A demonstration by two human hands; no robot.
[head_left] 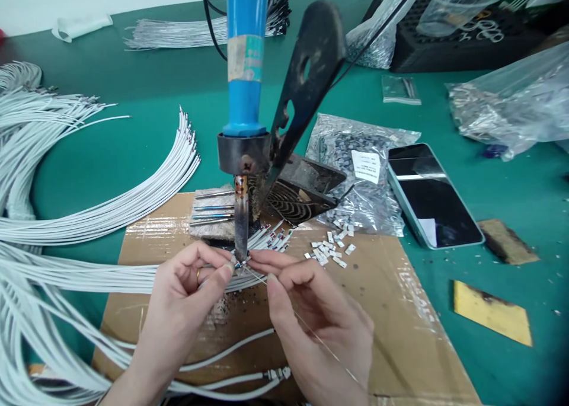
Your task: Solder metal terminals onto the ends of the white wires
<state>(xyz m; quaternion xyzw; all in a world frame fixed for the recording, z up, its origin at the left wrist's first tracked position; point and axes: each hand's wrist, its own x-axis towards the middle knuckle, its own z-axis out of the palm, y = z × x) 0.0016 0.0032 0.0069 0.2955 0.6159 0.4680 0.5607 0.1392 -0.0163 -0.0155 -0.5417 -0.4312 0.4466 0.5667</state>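
Observation:
A blue-handled soldering iron (246,68) stands fixed in a black metal stand (306,92), its tip (240,222) pointing down over a taped cardboard sheet (391,311). My left hand (186,293) pinches the end of a white cable just under the tip. My right hand (311,311) pinches a thin solder wire (329,349) and brings its end to the same spot. Both hands meet at the iron's tip. Small white connector pieces (329,252) lie loose on the cardboard to the right of the tip.
Large bundles of white cables (89,210) fan across the left of the green table. A bag of small parts (360,169), a phone (433,195), two yellow sponges (491,311), more plastic bags (511,106) and a black tray (462,44) lie to the right.

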